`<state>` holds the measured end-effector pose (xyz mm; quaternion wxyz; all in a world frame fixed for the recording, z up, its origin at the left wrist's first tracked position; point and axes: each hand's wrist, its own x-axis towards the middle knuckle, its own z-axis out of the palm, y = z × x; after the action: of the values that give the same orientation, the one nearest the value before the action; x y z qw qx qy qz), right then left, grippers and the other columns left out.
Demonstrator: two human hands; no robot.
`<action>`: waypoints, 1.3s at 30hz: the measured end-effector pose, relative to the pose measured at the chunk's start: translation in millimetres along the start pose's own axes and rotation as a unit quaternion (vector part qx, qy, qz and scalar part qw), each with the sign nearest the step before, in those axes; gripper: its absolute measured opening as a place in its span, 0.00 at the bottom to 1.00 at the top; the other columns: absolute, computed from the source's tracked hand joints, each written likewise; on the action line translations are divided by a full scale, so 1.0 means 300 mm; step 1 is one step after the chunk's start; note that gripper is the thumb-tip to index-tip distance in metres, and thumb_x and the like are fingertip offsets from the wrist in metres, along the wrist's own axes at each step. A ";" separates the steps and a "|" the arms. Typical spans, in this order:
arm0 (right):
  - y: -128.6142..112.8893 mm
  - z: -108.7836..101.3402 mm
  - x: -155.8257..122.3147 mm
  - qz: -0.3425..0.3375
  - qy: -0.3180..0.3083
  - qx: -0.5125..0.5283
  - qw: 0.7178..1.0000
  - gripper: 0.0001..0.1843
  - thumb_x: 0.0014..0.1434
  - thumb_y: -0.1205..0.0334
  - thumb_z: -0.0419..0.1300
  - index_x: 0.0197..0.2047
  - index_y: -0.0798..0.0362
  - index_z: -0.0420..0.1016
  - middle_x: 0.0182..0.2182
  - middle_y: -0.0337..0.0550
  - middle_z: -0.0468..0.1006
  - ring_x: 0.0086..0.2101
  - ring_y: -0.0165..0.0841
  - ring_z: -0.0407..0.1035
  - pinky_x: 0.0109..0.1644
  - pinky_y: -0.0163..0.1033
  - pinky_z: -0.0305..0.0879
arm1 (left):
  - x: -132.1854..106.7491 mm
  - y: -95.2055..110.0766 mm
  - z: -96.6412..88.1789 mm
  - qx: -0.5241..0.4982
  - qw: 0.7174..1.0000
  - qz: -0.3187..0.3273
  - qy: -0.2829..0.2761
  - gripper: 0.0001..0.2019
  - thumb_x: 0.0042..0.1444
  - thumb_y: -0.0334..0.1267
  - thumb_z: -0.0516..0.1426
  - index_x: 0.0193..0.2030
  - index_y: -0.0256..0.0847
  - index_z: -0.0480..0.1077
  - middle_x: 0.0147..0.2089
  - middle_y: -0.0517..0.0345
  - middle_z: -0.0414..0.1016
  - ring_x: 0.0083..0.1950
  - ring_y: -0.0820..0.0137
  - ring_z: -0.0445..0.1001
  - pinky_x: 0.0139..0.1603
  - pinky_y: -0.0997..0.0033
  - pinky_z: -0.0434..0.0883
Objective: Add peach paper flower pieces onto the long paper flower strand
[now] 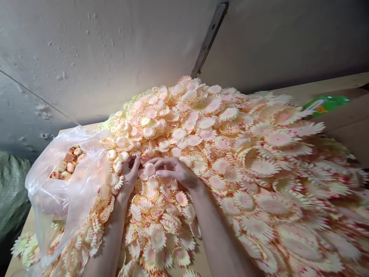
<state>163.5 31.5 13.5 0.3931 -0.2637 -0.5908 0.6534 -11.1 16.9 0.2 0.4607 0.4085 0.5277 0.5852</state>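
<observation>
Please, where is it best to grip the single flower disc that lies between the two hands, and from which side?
Probably pinch its frilled rim, coming from above. The flower disc is thin and flat and rests on the pile, so only the edge offers a hold. The right hand pinches it there.

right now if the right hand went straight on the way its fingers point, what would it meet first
The right hand would probably meet the flower piece at its fingertips first, then the left hand; depth is unclear.
</observation>
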 end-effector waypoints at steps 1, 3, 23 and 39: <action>0.005 0.003 0.002 0.016 0.019 -0.006 1.000 0.07 0.51 0.57 0.67 0.32 0.51 0.81 0.41 0.45 0.81 0.44 0.39 0.74 0.53 0.47 0.66 | -0.002 0.003 0.001 0.000 1.000 0.000 0.003 0.13 0.51 0.48 0.63 0.33 0.40 0.72 0.30 0.60 0.75 0.31 0.73 0.72 0.35 0.75 0.70; 0.015 0.009 0.007 0.044 0.037 -0.011 0.998 0.09 0.53 0.55 0.67 0.32 0.52 0.81 0.33 0.44 0.82 0.35 0.35 0.75 0.44 0.42 0.70 | -0.006 0.009 0.003 0.001 1.000 -0.001 0.000 0.12 0.50 0.47 0.64 0.33 0.39 0.73 0.31 0.60 0.75 0.31 0.74 0.72 0.35 0.76 0.69; 0.065 0.005 0.038 0.041 0.081 0.004 0.996 0.15 0.49 0.54 0.70 0.37 0.55 0.81 0.32 0.43 0.81 0.30 0.32 0.76 0.39 0.40 0.75 | -0.004 -0.002 -0.023 0.031 0.996 0.025 -0.077 0.12 0.53 0.45 0.64 0.37 0.38 0.79 0.37 0.54 0.81 0.39 0.70 0.77 0.43 0.73 0.72; 0.054 0.008 0.044 0.033 0.084 0.027 0.996 0.08 0.53 0.58 0.66 0.33 0.55 0.78 0.29 0.41 0.77 0.31 0.33 0.72 0.39 0.40 0.73 | -0.014 0.024 -0.008 0.006 0.993 -0.068 -0.097 0.18 0.44 0.44 0.69 0.41 0.38 0.78 0.39 0.51 0.82 0.37 0.65 0.79 0.31 0.72 0.75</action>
<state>150.9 41.3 -0.5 0.4268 -0.3262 -0.5285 0.6573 -13.2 12.0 7.2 0.5459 0.4290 0.5106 0.5072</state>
